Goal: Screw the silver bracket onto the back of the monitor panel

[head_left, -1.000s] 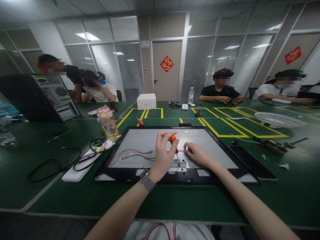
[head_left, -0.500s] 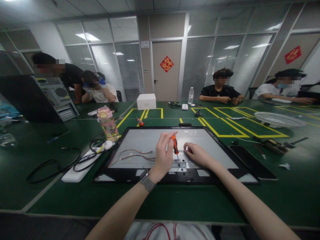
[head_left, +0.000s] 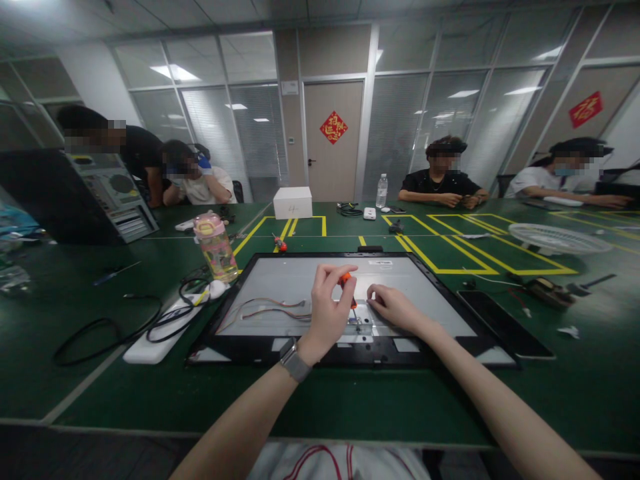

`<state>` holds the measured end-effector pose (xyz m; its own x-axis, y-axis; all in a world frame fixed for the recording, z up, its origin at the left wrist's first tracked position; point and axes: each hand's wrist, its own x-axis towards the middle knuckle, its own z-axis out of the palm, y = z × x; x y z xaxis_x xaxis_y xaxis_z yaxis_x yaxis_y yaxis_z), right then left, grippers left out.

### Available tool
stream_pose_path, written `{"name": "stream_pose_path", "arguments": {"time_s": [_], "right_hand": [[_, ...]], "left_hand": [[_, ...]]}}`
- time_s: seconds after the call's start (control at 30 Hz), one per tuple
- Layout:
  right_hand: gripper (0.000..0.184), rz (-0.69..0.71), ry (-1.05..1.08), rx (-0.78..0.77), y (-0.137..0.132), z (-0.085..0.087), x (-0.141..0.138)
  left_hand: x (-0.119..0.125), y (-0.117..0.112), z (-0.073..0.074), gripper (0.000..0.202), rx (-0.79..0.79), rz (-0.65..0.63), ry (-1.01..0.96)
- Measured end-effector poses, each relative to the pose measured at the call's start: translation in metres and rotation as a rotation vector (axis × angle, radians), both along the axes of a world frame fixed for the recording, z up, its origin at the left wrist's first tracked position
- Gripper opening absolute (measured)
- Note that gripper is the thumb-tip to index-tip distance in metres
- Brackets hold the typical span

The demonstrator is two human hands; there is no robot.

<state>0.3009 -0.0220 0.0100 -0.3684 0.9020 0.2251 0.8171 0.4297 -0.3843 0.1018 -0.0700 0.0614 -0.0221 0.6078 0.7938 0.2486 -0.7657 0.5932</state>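
Note:
A screwdriver point(head_left: 345, 279) with an orange and black handle stands nearly upright in my left hand point(head_left: 330, 310), the fingers and thumb around its handle. Its shaft points down at a small metal bracket point(head_left: 367, 329) near the front edge of a flat display panel point(head_left: 280, 277). That panel lies grey side up in a black frame. Close to the bracket, on the right, my right hand point(head_left: 393, 308) rests on the panel with its fingers curled together; whatever they may hold is hidden. Thin wires point(head_left: 273, 311) run across the panel left of my left hand.
Left of the panel are a white power strip point(head_left: 160, 333) with black cables and a pink-lidded bottle point(head_left: 216, 247). A dark phone-like slab point(head_left: 505, 323) and a brown tool point(head_left: 547, 291) lie at right. A white box point(head_left: 293, 203) stands behind. Several people sit or lean around the table.
My left thumb and fingers have shifted on the screwdriver handle, the thumb now covering more of it. My right hand stays in place.

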Motion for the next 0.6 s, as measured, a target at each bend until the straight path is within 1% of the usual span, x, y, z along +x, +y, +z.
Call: {"name": "stream_pose_path", "arguments": {"time_s": [0.07,0.1,0.23,0.3,0.37,0.43,0.53,0.6], "right_hand": [[0.01,0.0,0.0,0.001,0.0002,-0.0001,0.0002],[0.01,-0.001,-0.001,0.0,0.0004,-0.0003,0.0003],[0.011,-0.004,-0.007,0.004,0.0014,-0.0019,0.001],[0.01,-0.003,-0.004,0.006,0.0018,-0.0029,0.0013],[0.01,0.0,0.003,0.006,0.002,-0.0035,0.0015],[0.01,0.005,0.008,0.007,0.002,-0.0034,0.0013],[0.01,0.002,0.01,0.007,0.0013,-0.0024,0.0007],[0.01,-0.002,0.009,0.006,0.001,-0.0019,0.0005]], "left_hand": [[0.0,-0.0001,0.0001,0.016,0.006,0.024,-0.009],[-0.0004,-0.0002,-0.0001,0.017,0.003,0.019,-0.008],[-0.003,0.0006,-0.0038,0.034,0.0,-0.065,0.011],[-0.0034,0.0019,-0.006,0.037,-0.012,-0.104,0.005],[-0.0029,0.0029,-0.0067,0.036,-0.044,-0.128,-0.006],[-0.0018,0.003,-0.0052,0.032,-0.059,-0.113,-0.005],[-0.0005,0.0012,-0.0011,0.022,-0.022,-0.053,0.029],[-0.0004,-0.0008,0.0008,0.018,0.011,-0.036,0.04]]}}
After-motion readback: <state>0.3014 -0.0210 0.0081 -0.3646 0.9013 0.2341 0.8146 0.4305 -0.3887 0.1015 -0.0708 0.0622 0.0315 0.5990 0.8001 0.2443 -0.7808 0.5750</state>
